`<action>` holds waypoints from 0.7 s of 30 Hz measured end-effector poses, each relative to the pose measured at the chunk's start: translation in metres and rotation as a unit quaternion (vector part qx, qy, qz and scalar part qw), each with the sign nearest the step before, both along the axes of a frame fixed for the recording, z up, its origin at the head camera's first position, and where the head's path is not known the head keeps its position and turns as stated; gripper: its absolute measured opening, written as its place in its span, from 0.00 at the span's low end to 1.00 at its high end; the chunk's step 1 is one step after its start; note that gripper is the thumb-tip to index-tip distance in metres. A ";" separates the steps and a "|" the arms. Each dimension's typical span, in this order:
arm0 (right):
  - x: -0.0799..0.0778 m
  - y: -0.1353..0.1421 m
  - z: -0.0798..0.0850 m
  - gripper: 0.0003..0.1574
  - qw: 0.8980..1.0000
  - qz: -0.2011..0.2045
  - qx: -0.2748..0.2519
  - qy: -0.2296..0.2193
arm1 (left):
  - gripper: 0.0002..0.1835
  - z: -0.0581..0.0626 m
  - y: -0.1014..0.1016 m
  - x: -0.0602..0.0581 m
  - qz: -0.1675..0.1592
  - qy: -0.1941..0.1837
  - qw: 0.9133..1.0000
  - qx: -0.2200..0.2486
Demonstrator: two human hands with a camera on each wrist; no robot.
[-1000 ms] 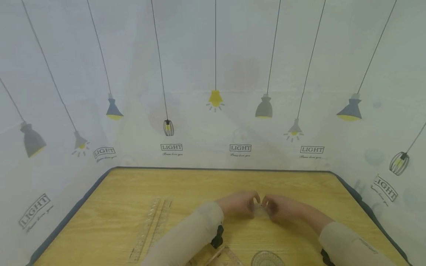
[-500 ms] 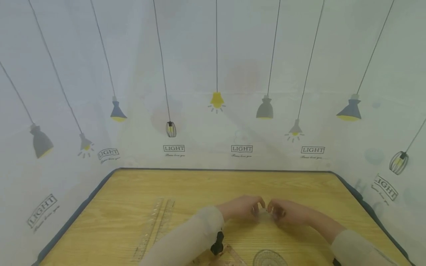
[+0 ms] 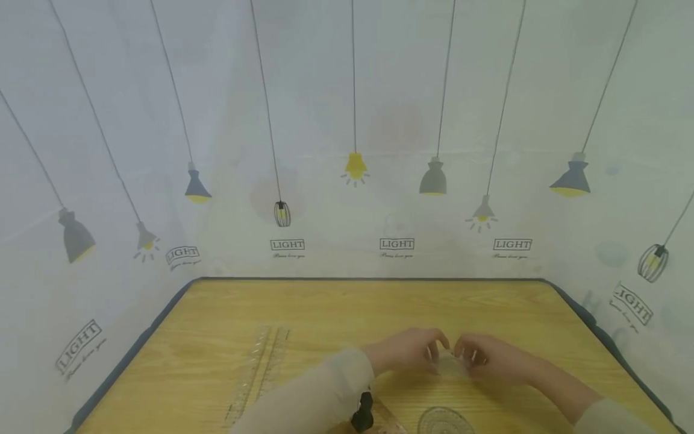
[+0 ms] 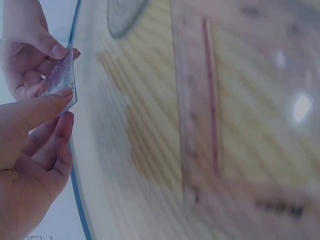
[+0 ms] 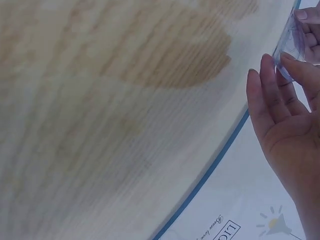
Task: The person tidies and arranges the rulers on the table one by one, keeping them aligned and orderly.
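Over the right-centre of the table, both hands hold a small, thin, clear plastic piece [image 3: 450, 364] with angled edges. Fine printed marks show on this piece [image 4: 64, 80] in the left wrist view; its exact kind is unclear. My left hand [image 3: 409, 351] pinches one end between thumb and fingers. At the other end my right hand [image 3: 501, 360] pinches it likewise, other fingers extended below in the right wrist view. Nearer to me lies a clear round-edged protractor [image 3: 446, 421]. A pinkish transparent set square [image 4: 194, 125] lies beneath the left forearm, partly hidden by the sleeve.
Two clear rulers [image 3: 250, 367] lie side by side on the left of the wood-grain table [image 3: 325, 301]. The table's dark edge [image 3: 368, 278] meets a white curtain [image 3: 336, 223] printed with hanging lamps on several sides.
Both hands, holding the plastic piece together, have shifted slightly right and nearer in the head view. The camera has turned a little, so the rulers and protractor also appear shifted right.
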State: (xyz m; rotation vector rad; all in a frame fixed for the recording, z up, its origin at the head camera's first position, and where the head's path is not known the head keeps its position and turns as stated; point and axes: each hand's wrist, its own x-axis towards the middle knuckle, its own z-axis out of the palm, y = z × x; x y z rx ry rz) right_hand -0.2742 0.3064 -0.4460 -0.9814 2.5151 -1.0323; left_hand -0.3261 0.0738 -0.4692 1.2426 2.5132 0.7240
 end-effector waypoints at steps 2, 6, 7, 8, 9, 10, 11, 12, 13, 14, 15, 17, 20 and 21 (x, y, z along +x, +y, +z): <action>0.004 0.003 0.001 0.16 1.000 0.005 -0.013 -0.013 | 0.27 0.002 0.003 0.005 0.000 -0.005 1.000 0.004; 0.013 0.008 0.002 0.15 0.999 0.016 -0.040 -0.030 | 0.27 0.005 0.007 0.014 -0.001 -0.016 1.000 0.012; 0.015 0.010 0.001 0.15 0.998 0.014 -0.043 -0.032 | 0.27 0.005 0.008 0.016 -0.001 -0.017 1.000 0.012; 0.018 0.011 0.001 0.15 0.998 0.014 -0.048 -0.032 | 0.27 0.005 0.009 0.018 -0.002 -0.016 1.000 0.012; 0.020 0.012 0.001 0.15 0.998 0.014 -0.053 -0.035 | 0.27 0.006 0.010 0.020 -0.003 -0.014 1.000 0.010; 0.022 0.014 0.001 0.15 0.998 0.015 -0.059 -0.035 | 0.27 0.007 0.010 0.023 -0.005 -0.014 1.000 0.011; 0.024 0.015 0.001 0.15 0.997 0.017 -0.065 -0.035 | 0.27 0.008 0.011 0.025 -0.007 -0.015 1.000 0.010; 0.026 0.016 0.001 0.15 0.997 0.018 -0.070 -0.036 | 0.28 0.010 0.011 0.028 -0.012 -0.017 1.000 0.011; 0.028 0.018 0.000 0.15 0.996 0.023 -0.078 -0.037 | 0.28 0.011 0.011 0.029 -0.018 -0.014 1.000 0.008; 0.030 0.019 0.000 0.15 0.995 0.027 -0.087 -0.042 | 0.29 0.013 0.012 0.031 -0.026 -0.010 1.000 0.004; 0.032 0.020 0.000 0.15 0.994 0.031 -0.093 -0.045 | 0.30 0.015 0.012 0.033 -0.036 -0.009 0.999 0.001; 0.035 0.024 0.000 0.13 0.993 0.029 -0.099 -0.051 | 0.31 0.018 0.012 0.035 -0.055 -0.011 0.998 -0.008; 0.039 0.029 0.000 0.11 0.992 0.023 -0.106 -0.057 | 0.30 0.021 0.013 0.038 -0.085 -0.007 0.996 -0.015; 0.040 0.032 -0.001 0.11 0.992 0.022 -0.109 -0.059 | 0.29 0.021 0.014 0.039 -0.095 -0.010 0.995 -0.015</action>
